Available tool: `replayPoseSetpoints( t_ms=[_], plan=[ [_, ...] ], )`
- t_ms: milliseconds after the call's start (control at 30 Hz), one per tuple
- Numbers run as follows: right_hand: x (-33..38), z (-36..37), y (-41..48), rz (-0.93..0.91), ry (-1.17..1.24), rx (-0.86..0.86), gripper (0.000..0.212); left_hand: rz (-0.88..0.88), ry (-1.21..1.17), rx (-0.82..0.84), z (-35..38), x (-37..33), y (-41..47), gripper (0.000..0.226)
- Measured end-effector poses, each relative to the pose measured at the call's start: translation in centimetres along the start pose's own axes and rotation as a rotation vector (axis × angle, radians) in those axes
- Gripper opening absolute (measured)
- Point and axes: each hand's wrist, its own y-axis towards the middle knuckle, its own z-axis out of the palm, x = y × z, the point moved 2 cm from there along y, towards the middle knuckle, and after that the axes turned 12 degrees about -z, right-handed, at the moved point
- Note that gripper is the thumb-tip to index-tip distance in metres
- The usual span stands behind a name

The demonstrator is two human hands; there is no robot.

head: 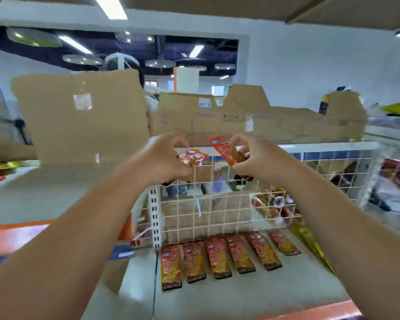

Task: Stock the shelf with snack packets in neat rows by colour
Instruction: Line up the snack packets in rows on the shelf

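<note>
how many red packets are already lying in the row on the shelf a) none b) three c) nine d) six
d, six red packets lie side by side on the shelf in front of the wire grid, while the left hand and right hand each pinch one more above.

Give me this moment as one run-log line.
left hand: grips red packet | right hand: grips second red packet | shelf: row of six red packets | stage: held packets unplaced
</note>
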Motion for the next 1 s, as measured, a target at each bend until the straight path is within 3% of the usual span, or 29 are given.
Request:
replayPoseSetpoints(
  t_ms=[200, 433, 633, 1000],
  plan=[
    [-8.1, -6.0, -9.7, 0.131, -0.039, -0.142, 0.038, 0.139, -0.132, 0.079, 10.2, -8.8, -3.0, 0.055],
    [-16.7, -7.7, -18.7, 0.259, -0.168, -0.162, 0.024, 0.182, -0.174, 0.06, 21.8, -12.5, -7.0, 0.049],
    [-22.7, -5.2, -20.8, 0.321, -0.213, -0.153, 0.021, 0.186, -0.209, 0.103, 28.4, -10.0, -8.6, 0.043],
    [-30.9, 5.6, -17.3, 0.485, -0.185, -0.051, 0.024, 0.086, 0.018, 0.083, 37.9, -0.9, -5.5, 0.05]
  ],
)
